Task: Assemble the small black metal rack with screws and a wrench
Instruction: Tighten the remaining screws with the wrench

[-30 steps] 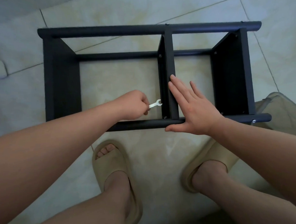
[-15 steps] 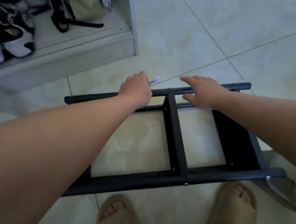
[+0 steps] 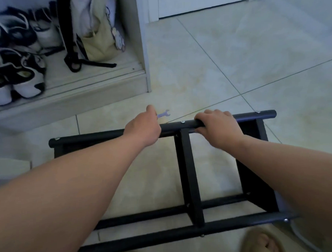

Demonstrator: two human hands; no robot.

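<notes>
Rack of black painted metal stands on the glossy tiled floor just ahead of my feet, near the floor's left edge where a pale shoe cupboard sits. Its rails are round matte tubes. Flat panels form the right end and the middle divider. Silver screw heads show on the far top tube. My right hand curls round that tube just right of the divider. My left hand lies over the same tube left of the divider, fingers curled, pinching a small flat silver wrench whose forked end points away from me. Black-and-white shoes lie in the cupboard.
</notes>
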